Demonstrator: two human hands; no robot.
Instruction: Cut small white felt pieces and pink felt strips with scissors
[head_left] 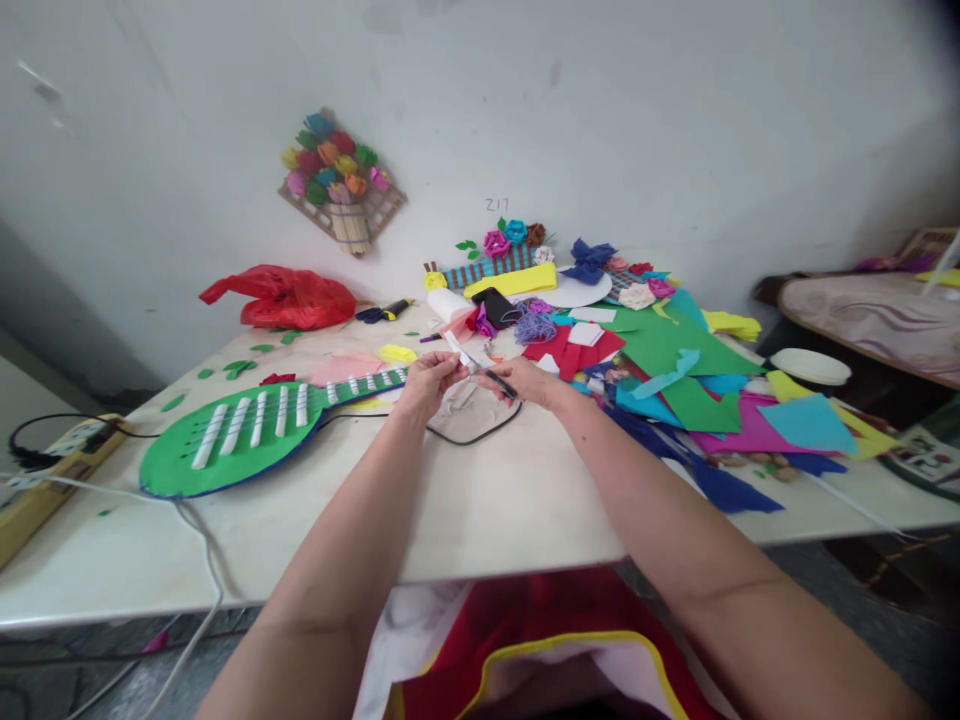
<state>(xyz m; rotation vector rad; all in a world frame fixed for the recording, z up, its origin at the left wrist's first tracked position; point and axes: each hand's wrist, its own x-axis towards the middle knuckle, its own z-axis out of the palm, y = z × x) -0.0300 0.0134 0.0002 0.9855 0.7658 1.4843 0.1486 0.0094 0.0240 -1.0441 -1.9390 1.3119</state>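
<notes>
Both my arms reach out over the white table (495, 500). My left hand (426, 378) pinches a narrow white paper strip (454, 345), fingers closed on it. My right hand (523, 380) is closed round black-handled scissors (487, 375), whose blades meet the strip. A green paper guitar (247, 435) with white strips across it lies flat to the left of my left hand. A black cable loop (472, 432) lies on the table just under my hands.
Coloured paper sheets (697, 390) pile up on the right. Paper flowers (517, 250) and a red plastic bag (289, 298) sit at the back by the wall. A power strip (67, 450) with cords lies at far left. A flower craft (341, 185) hangs on the wall.
</notes>
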